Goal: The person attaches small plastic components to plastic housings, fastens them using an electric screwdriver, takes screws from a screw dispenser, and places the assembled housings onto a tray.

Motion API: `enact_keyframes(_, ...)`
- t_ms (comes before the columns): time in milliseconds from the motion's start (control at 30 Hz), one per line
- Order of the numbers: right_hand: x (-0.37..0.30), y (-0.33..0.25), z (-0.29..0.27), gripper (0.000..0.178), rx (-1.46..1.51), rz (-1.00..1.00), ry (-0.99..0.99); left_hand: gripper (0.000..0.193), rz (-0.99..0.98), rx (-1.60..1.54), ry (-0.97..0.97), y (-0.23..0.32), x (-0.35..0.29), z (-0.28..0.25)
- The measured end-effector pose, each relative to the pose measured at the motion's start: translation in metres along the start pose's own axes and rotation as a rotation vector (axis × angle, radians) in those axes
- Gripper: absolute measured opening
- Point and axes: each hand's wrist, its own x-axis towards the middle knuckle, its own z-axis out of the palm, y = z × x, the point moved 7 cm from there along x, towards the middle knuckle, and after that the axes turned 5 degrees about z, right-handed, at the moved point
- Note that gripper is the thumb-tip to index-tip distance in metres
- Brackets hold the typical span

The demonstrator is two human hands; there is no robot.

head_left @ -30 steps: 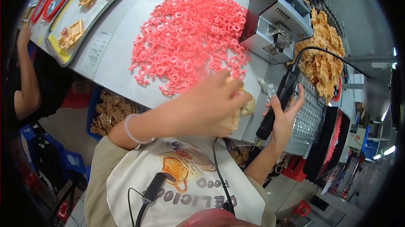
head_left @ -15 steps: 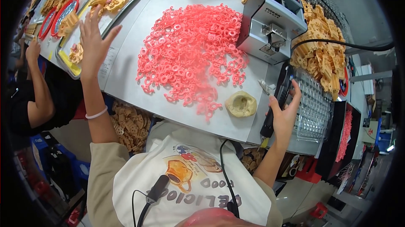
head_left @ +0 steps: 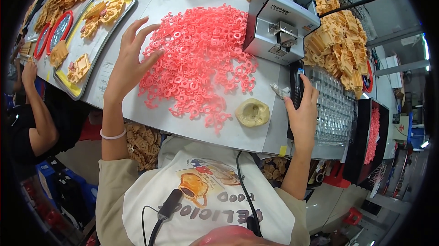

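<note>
My left hand [head_left: 129, 61] is open, fingers spread, over the left edge of a heap of small pink plastic ring-shaped parts [head_left: 196, 49]. My right hand [head_left: 302, 113] is wrapped round a black electric screwdriver [head_left: 296, 86] on the right of the table. The screwdriver's lower end is partly hidden by the hand. Left of it lies a small clear plastic piece [head_left: 279, 91]. Between the heap and my right hand sits a lumpy pale-green bowl-like block [head_left: 252, 112] with a hollow in its top.
A silver machine [head_left: 281, 22] stands behind the screwdriver. Clear plastic trays [head_left: 336, 109] and a pile of orange plastic parts [head_left: 338, 47] lie to the right. On the left is a metal tray [head_left: 101, 40] with orange parts, beside red-rimmed round containers [head_left: 59, 31]. Another person's arm [head_left: 42, 104] is at far left.
My left hand has moved from over the metal tray rightward to the pink heap. My right hand has closed on the screwdriver, which has shifted upward. The whole view has turned slightly.
</note>
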Motion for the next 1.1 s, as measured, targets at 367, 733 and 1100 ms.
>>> enact_keyframes(367, 0.001, -0.001, 0.01, 0.06, -0.187, -0.098, -0.036, 0.045, 0.201, 0.014, -0.069, 0.039, 0.026, -0.006)
enact_keyframes(733, 0.018, -0.127, -0.103, 0.038, 0.017, -0.276, -0.189, 0.033, 0.068, -0.357, 0.136, 0.021, -0.085, 0.004)
enact_keyframes(1100, -0.033, -0.226, -0.113, 0.022, 0.827, -1.235, -0.812, 0.031, 0.03, -0.332, 0.248, 0.01, -0.099, 0.01)
